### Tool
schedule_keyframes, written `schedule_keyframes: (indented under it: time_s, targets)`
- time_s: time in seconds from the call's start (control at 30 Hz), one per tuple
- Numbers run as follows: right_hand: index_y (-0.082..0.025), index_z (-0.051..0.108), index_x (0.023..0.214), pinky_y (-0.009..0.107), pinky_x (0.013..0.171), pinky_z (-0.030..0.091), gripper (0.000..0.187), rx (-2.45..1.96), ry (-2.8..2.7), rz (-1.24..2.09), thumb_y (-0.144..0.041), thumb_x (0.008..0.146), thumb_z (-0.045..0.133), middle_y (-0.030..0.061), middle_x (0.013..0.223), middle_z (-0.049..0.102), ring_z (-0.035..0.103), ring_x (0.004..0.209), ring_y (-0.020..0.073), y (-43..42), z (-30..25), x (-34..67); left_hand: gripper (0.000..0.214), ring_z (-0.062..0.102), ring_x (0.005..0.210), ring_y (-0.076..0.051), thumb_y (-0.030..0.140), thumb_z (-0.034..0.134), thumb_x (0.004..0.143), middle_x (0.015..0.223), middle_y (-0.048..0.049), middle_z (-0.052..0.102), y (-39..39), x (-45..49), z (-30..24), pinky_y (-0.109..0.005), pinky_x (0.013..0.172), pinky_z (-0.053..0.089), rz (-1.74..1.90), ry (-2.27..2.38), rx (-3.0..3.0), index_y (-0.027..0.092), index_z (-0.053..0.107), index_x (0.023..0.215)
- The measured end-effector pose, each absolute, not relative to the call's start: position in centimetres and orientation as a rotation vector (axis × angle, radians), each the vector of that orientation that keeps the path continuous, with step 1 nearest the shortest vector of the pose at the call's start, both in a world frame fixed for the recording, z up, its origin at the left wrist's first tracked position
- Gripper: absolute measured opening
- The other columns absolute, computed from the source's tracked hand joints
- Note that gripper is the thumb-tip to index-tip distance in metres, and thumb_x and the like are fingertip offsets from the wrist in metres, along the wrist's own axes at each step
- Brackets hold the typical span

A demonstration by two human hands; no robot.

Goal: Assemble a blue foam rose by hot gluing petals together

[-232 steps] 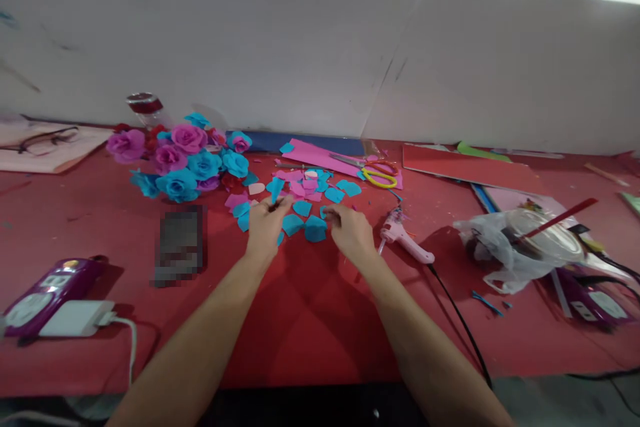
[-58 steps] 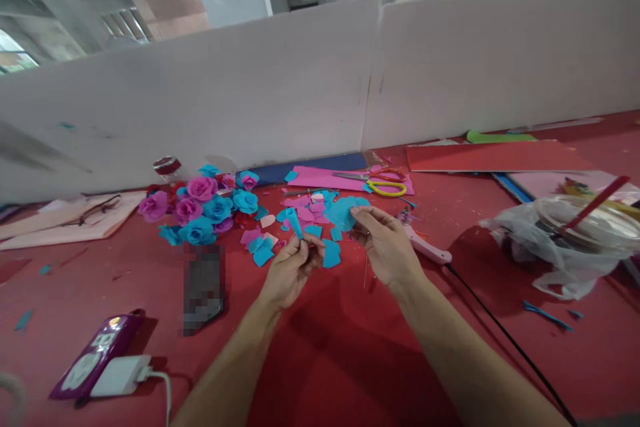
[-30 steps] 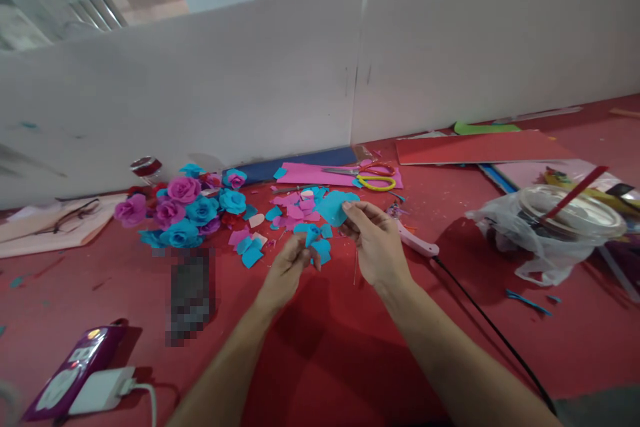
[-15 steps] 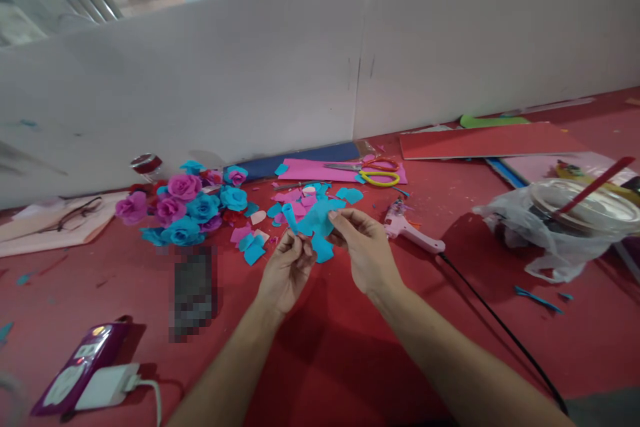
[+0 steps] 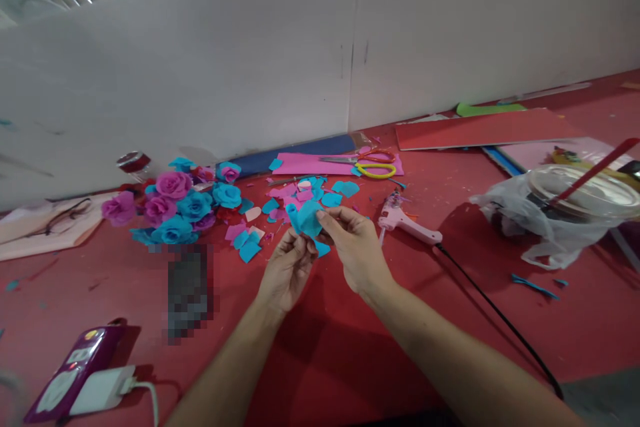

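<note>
My left hand (image 5: 286,271) is closed, pinching a rolled blue paper flower centre (image 5: 293,213) upright by its lower end. A blue paper petal (image 5: 310,218) lies against the roll's right side, gripped along its right edge between the thumb and fingers of my right hand (image 5: 357,250). Beyond both hands, loose blue and pink petals (image 5: 250,251) are scattered over the red table. To the right of my right hand rests a pink glue gun (image 5: 407,223), its nozzle toward me. Finished pink and blue paper roses (image 5: 175,210) stand bunched at the left.
Scissors (image 5: 375,168) lie on a pink paper sheet (image 5: 295,164) near the white partition (image 5: 225,67). A plastic bag (image 5: 543,233) with a lidded container sits right. A purple power strip (image 5: 75,370) with a white charger (image 5: 103,390) is front left; glasses (image 5: 65,213) lie behind it.
My right hand has brought the blue petal left, against the rolled centre; before, it was held out to the right. The camera view has shifted slightly.
</note>
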State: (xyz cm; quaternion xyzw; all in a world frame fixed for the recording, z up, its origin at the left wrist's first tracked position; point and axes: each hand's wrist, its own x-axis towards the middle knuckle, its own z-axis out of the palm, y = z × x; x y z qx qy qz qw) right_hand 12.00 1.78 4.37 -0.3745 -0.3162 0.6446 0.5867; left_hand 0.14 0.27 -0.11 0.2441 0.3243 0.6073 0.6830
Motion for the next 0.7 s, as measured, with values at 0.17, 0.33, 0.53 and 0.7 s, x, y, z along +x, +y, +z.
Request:
schedule_keyframes:
  time_s: [0.17,0.33,0.53,0.7]
  targets:
    - [-0.021,0.066,0.07,0.027,0.062,0.05,0.014,-0.859,-0.772,1.493,-0.034,0.071,0.07,-0.0004,0.067,0.069,0.061,0.058,0.0126,1.59,4.42,11.84,0.014,0.055,0.065,-0.007,0.022,0.074,0.072,0.066,0.0029,0.058,0.22,0.29,-0.2,-0.021,0.071,0.045,1.363,0.721,0.603,0.017,0.061,0.073]
    - [-0.02,0.066,0.069,0.026,0.059,0.047,0.016,-0.858,-0.759,1.504,-0.035,0.07,0.071,-0.0011,0.064,0.067,0.058,0.057,0.0121,1.49,4.54,11.86,0.013,0.055,0.066,-0.008,0.02,0.073,0.071,0.068,0.0033,0.057,0.24,0.43,-0.33,-0.023,0.073,0.043,1.397,0.783,0.628,0.018,0.06,0.073]
    - [-0.019,0.065,0.069,0.025,0.054,0.043,0.018,-0.857,-0.814,1.479,-0.036,0.071,0.069,-0.0034,0.054,0.057,0.051,0.05,0.0103,1.47,4.51,11.81,0.014,0.053,0.07,-0.01,0.021,0.072,0.071,0.071,0.0032,0.056,0.35,0.6,-0.7,-0.024,0.07,0.04,1.459,0.819,0.714,0.019,0.058,0.07]
    - [-0.02,0.066,0.076,0.025,0.054,0.042,0.012,-0.881,-0.828,1.481,-0.032,0.073,0.064,-0.002,0.062,0.063,0.054,0.053,0.0111,1.22,4.31,11.83,0.012,0.048,0.064,-0.009,0.023,0.069,0.074,0.07,0.0028,0.055,0.34,0.59,-0.73,-0.024,0.063,0.037,1.481,0.83,0.793,0.019,0.059,0.07]
